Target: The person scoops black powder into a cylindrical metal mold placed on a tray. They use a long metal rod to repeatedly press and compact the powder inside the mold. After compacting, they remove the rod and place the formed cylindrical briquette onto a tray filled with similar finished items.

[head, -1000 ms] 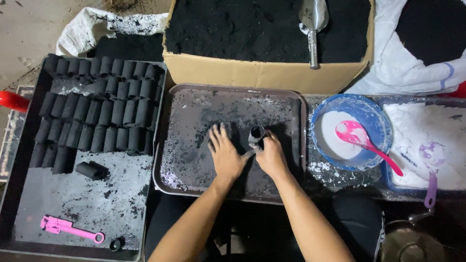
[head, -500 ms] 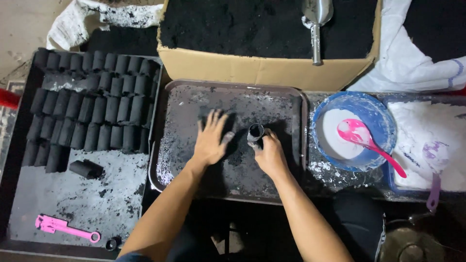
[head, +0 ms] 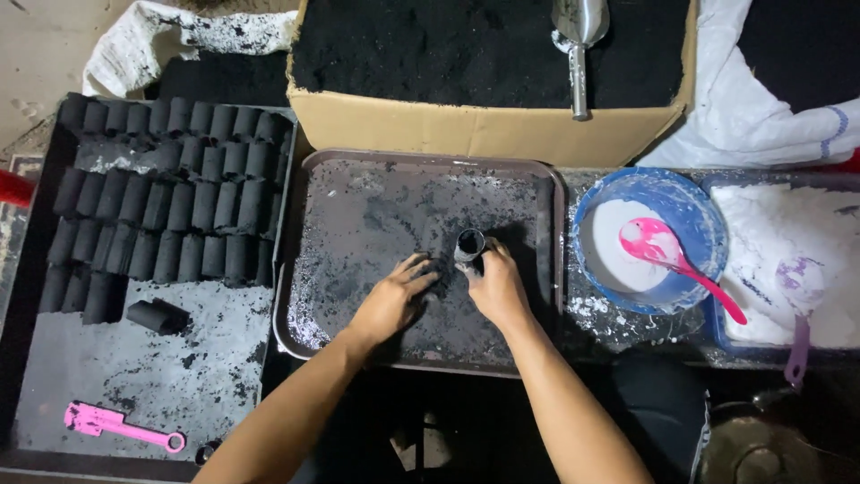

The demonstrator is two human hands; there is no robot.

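Observation:
My right hand point(head: 497, 289) grips a short black tube mould point(head: 469, 246) standing upright on the dark metal tray point(head: 358, 188), its open end facing up. My left hand point(head: 394, 300) rests on the tray just left of the tube, fingers curled into the loose black powder point(head: 430, 296) lying there. Both hands are smeared with the black powder.
A cardboard box point(head: 484, 134) of black powder with a metal scoop point(head: 578, 45) stands behind the tray. Left tray point(head: 143, 358) holds rows of black cylinders point(head: 161, 211), one loose cylinder point(head: 154, 315) and a pink tool point(head: 121, 426). Right: blue bowl point(head: 667, 193) with pink spoon point(head: 672, 255), white powder tub point(head: 788, 242), purple scoop point(head: 797, 314).
My left hand was spread flat on the tray further left and back; it has drawn in toward the tube with fingers curled, raking powder. My right hand has stayed on the tube.

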